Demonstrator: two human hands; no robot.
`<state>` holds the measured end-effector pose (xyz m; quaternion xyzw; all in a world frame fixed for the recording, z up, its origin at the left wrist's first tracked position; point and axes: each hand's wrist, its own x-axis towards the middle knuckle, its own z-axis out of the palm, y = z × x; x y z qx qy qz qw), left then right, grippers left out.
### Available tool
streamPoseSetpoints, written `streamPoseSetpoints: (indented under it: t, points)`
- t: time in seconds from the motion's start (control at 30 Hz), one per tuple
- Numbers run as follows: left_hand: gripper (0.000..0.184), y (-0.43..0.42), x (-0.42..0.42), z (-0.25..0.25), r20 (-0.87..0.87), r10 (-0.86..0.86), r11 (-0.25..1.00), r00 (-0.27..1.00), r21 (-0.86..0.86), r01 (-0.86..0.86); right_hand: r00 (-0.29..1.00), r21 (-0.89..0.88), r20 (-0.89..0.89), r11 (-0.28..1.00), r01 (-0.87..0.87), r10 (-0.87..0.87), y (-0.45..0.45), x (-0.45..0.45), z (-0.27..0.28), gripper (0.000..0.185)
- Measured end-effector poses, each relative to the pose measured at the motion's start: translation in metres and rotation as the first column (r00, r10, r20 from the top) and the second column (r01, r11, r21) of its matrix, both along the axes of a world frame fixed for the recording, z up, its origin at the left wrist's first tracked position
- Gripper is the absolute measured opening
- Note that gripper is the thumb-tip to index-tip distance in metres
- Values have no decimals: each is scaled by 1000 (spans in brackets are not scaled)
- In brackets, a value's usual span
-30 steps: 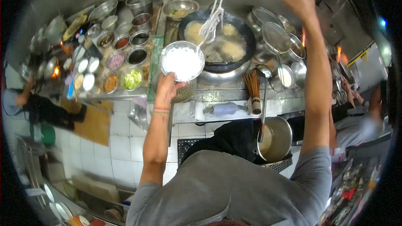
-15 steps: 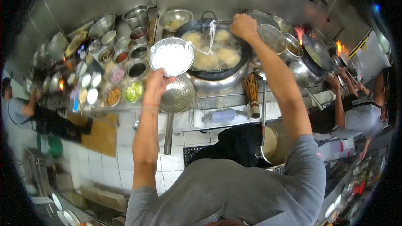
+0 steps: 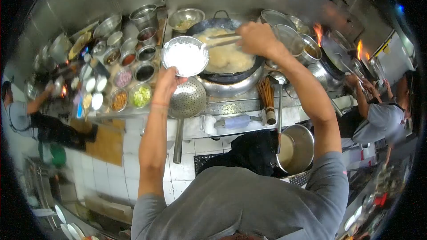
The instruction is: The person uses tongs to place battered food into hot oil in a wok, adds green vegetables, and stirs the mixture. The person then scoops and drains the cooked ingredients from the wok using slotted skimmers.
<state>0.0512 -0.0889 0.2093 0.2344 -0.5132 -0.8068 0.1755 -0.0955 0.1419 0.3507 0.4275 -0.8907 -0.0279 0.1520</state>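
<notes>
My left hand (image 3: 168,81) grips the lower edge of a metal bowl (image 3: 201,70) of thick white batter (image 3: 184,56), held just left of a large black wok (image 3: 202,26). Closed around metal tongs (image 3: 223,42), my right hand (image 3: 259,39) is above the wok's right side. The tongs point left over the oil toward the bowl; I cannot make out anything between their tips. Pale golden pieces (image 3: 229,60) and foam fill the wok. Below my left hand a perforated strainer (image 3: 187,100) lies on the counter, its handle toward me.
Ingredient containers, including chopped greens (image 3: 141,96), crowd the left counter. A bamboo brush (image 3: 267,100) and a ladle (image 3: 279,106) are at the front edge. A deep pot (image 3: 307,144) stands at lower right. Co-workers (image 3: 382,120) work at flaming woks on both sides.
The white strand that hung from my right hand's tool over the wok is gone from there. My right hand turned and lowered slightly, with the tongs now pointing left. The wok's foam has spread.
</notes>
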Motion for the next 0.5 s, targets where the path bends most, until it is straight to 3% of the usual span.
streamPoseSetpoints:
  t: [0.07,0.2,0.33,0.5]
  points:
    - [47,0,-6,-1,-14,-33,999,999,19,33,994,93,-57,992,-88,93,-6,4,-8,25]
    - [49,0,-4,-7,-90,-24,999,996,20,26,997,31,-54,998,49,-48,-4,8,10,22]
    - [48,-10,10,-24,-25,35,999,999,28,-34,989,-65,-27,987,145,-147,5,-15,20,24]
    - [48,-11,37,-41,-4,96,995,995,33,-96,940,-73,45,937,341,-338,12,-86,-29,27]
